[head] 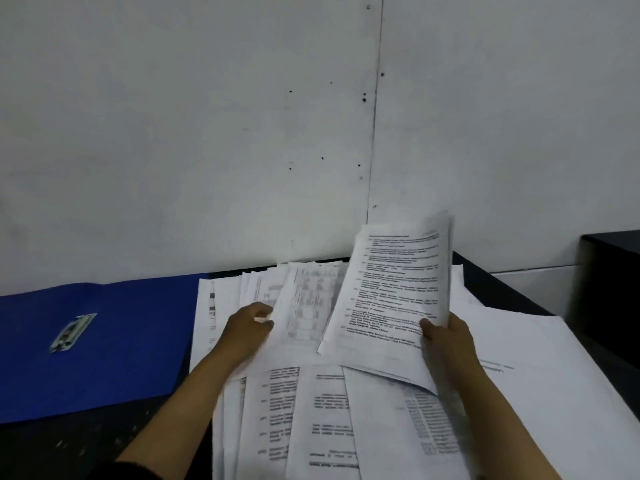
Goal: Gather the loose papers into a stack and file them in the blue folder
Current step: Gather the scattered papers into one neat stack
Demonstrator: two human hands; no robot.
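Printed white papers (329, 410) lie spread in a loose heap over the right half of the dark table. My right hand (446, 337) grips a bunch of sheets (398, 285) by the lower right edge and holds them tilted up above the heap. My left hand (251, 325) pinches the left edge of another sheet (304, 306) in the middle of the heap. The blue folder (114, 341) lies open and flat on the left, with its metal clip (72, 332) showing on the inside.
A pale wall (242, 133) rises straight behind the table. The dark table top (86, 448) shows at the front left and along the right edge. A black cabinet or shelf (613, 278) stands at the far right.
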